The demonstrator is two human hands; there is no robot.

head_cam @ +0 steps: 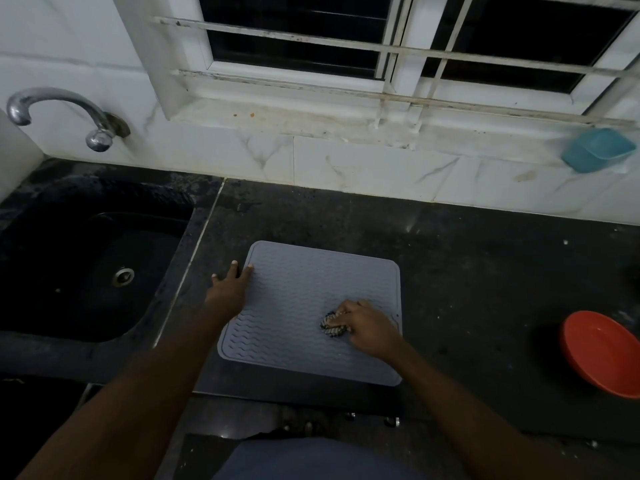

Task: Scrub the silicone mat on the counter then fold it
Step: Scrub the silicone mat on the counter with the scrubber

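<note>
2 hands: left hand, fingers flat, should pin the mat while right hand, curled round the scrubber, scrubs firmly.

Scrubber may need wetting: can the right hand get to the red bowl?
Probably yes. The right hand, gripping the scrubber on the mat, has only open counter between it and the bowl to its right; nothing stands in the way.
</note>
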